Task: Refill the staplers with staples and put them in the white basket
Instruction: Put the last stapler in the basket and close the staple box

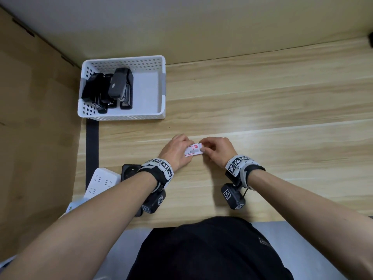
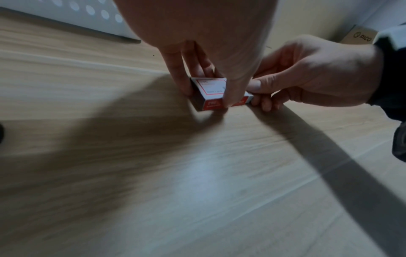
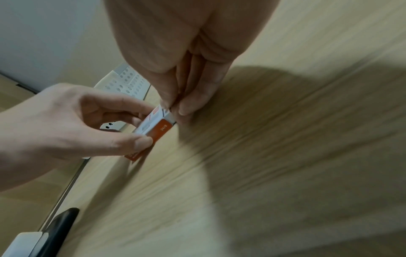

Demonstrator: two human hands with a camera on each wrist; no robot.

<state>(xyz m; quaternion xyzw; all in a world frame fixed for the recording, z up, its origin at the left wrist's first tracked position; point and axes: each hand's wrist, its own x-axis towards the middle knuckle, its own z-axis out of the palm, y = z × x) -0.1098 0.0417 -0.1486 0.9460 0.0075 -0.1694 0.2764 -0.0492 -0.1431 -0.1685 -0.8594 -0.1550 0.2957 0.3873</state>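
A small red-and-white staple box (image 1: 193, 151) lies on the wooden table between both hands. My left hand (image 1: 177, 150) grips its long sides between thumb and fingers; in the left wrist view the thumb crosses the box (image 2: 212, 93). My right hand (image 1: 217, 149) pinches the box's right end (image 3: 167, 116) with thumb and fingertips. The white perforated basket (image 1: 161, 87) stands at the back left and holds several black staplers (image 1: 121, 85) leaning together on its left side.
A white power strip (image 1: 101, 181) and a black block (image 1: 129, 170) lie by my left wrist. A dark strip (image 1: 92, 142) runs along the table's left edge beside a cardboard wall (image 1: 36, 110). Bare wood stretches to the right.
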